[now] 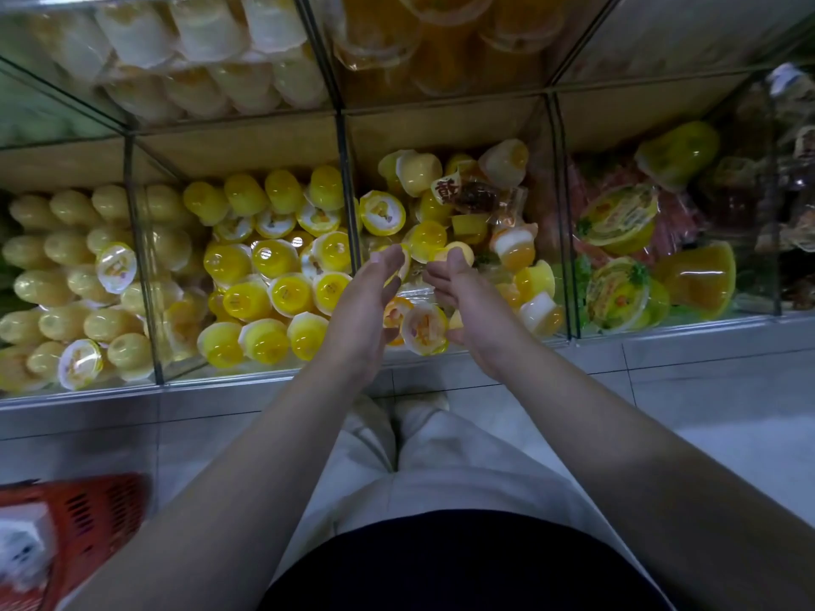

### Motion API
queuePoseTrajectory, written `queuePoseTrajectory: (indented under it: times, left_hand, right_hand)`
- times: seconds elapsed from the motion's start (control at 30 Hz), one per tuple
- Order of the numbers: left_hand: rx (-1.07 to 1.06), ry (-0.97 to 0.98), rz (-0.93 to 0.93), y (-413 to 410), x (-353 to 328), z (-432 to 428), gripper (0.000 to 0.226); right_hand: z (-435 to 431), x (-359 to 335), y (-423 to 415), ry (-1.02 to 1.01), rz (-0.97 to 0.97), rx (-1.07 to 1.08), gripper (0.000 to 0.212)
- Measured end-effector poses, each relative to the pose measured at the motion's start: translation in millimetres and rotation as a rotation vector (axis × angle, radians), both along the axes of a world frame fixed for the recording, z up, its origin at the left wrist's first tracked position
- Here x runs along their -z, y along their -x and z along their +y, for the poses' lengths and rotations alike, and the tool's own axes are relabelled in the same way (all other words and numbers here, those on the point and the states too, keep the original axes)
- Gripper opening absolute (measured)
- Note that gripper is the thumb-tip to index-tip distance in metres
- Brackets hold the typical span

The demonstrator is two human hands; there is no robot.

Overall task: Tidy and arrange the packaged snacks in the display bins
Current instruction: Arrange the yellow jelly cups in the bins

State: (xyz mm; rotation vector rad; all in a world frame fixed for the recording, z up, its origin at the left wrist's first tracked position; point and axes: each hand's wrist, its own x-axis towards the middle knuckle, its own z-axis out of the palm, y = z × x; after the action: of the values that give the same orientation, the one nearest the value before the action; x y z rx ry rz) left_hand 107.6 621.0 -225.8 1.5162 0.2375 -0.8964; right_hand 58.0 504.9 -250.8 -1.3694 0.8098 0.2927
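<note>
Clear glass display bins hold jelly cups in a row. My left hand and my right hand reach side by side over the front of the mixed bin, palms turned toward each other, fingers fairly straight, holding nothing that I can see. Between and below them lie jumbled cups, one with a printed lid. A brown wrapped snack lies among the yellow cups in that bin. The bin to the left is packed with bright yellow cups.
The far-left bin holds pale yellow cups. The right bin holds larger cups over red packets. Upper shelf bins hold more cups. A red shopping basket stands on the tiled floor at lower left.
</note>
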Motion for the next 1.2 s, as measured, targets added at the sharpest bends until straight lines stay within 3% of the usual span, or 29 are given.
queuePoseTrajectory:
  times: [0.1,0.2,0.43,0.63,0.87,1.07,1.2]
  left_hand:
    - [-0.009,-0.013,0.078,2,12,2,0.047]
    - [0.008,-0.033,0.13,4,22,5,0.049]
    - [0.028,-0.009,0.168,2,33,6,0.03]
    - [0.066,0.048,0.172,1,32,14,0.037]
    - [0.086,0.172,0.173,-3,15,25,0.036]
    - [0.128,0.194,0.108,-29,-11,37,0.029]
    - [0.152,0.229,0.111,-46,-34,43,0.042]
  right_hand:
    - [3,10,-4,-0.048,0.056,0.003,0.063]
    - [5,16,-9,-0.083,0.101,0.021,0.063]
    - [0,23,-8,-0.154,0.104,0.033,0.029]
    - [-10,20,2,-0.063,-0.02,-0.104,0.039]
    - [-13,-9,-8,0.2,-0.013,-0.176,0.012]
    - [1,-36,-20,0.096,-0.071,-0.033,0.007]
    - [9,-55,-30,0.047,-0.095,0.023,0.009]
